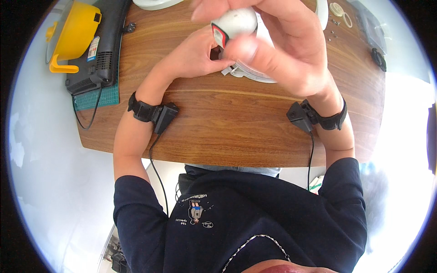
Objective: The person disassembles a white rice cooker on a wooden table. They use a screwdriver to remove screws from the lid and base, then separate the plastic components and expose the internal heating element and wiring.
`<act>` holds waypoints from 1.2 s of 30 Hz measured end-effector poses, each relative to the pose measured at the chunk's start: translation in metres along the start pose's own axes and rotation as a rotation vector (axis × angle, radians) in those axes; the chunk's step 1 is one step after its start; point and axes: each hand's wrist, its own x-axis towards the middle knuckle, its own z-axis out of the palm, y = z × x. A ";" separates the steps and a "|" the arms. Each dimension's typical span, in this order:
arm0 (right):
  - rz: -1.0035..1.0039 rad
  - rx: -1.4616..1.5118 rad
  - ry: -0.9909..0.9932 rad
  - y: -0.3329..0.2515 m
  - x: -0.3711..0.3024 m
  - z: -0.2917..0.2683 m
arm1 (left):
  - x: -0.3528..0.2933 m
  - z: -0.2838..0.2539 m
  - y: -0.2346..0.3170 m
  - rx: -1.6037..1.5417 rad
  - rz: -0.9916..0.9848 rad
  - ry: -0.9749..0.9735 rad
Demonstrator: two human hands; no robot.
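My right hand [287,50] is raised close to the camera, its fingers and thumb wrapped round a white, rounded tool [236,25] with red and black trim at its end. It looks like an electric screwdriver; its tip is hidden. Lower down and farther left, my left hand [195,53] curls its fingers at the edge of a white round plastic housing [257,76] on the table. The right hand and the tool cover most of this housing, and the left fingertips are partly hidden. Each wrist wears a black strap with a small device.
On the wooden table [227,123], a black appliance [98,63] and a yellow container [77,32] rest at the left over a green cutting mat [102,98]. Small screws [334,22] and cream rings [337,9] lie far right, near a black coiled cable [378,59].
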 end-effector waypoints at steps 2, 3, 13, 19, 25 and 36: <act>-0.093 -0.068 -0.030 0.006 -0.002 -0.005 | 0.003 0.001 0.000 -0.083 0.043 0.009; -0.007 -0.008 -0.012 0.005 -0.004 -0.004 | 0.003 0.003 -0.002 -0.142 0.078 0.048; 0.058 0.001 -0.035 0.005 0.000 -0.003 | -0.004 0.008 -0.020 -0.078 -0.021 -0.025; 0.153 0.350 -0.034 0.001 -0.003 -0.006 | -0.004 0.002 0.004 0.010 0.066 0.041; 0.145 -0.029 0.023 -0.001 -0.006 -0.003 | -0.007 0.005 0.002 -0.109 -0.007 0.025; 0.106 0.232 -0.016 0.016 -0.011 -0.005 | -0.005 0.000 0.007 -0.060 0.026 -0.015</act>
